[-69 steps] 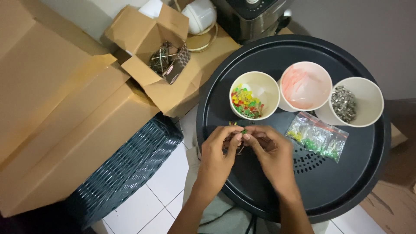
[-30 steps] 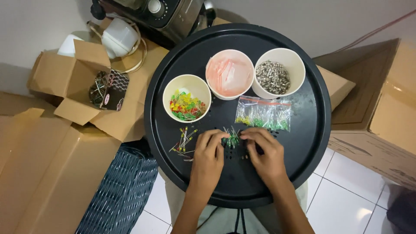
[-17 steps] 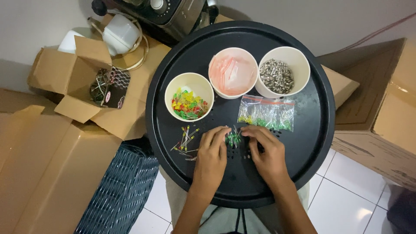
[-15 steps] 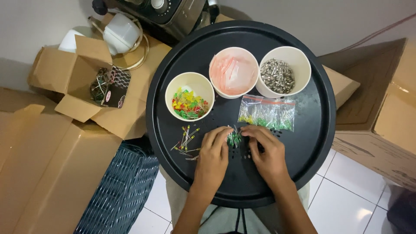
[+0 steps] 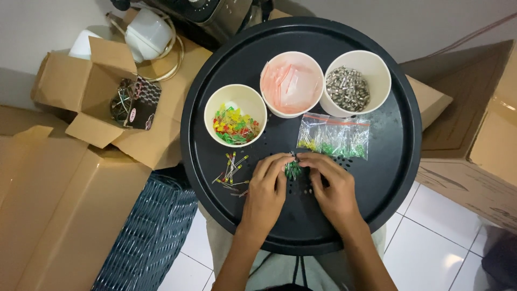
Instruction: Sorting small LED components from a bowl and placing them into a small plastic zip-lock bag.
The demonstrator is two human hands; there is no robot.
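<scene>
Both hands meet over the middle of a round black tray [image 5: 388,178]. My left hand [image 5: 266,191] and my right hand [image 5: 331,186] pinch a small bunch of green LEDs [image 5: 292,170] between their fingertips. Left of my left hand a few loose LEDs [image 5: 231,170] with wire legs lie on the tray. Just beyond my right hand lie small clear bags of green and yellow LEDs [image 5: 335,141].
Three white cups stand at the tray's far side: one with mixed coloured LEDs [image 5: 235,125], one with pink-tinted empty bags [image 5: 291,83], one with small grey parts [image 5: 348,89]. An open cardboard box [image 5: 94,91] lies left, a dark woven basket [image 5: 148,237] at lower left, more boxes [image 5: 484,134] right.
The view shifted between the earliest frame and the later ones. Since a second ago my hands stay at the tray's middle, fingers working the green bunch; loose LEDs lie to the left.
</scene>
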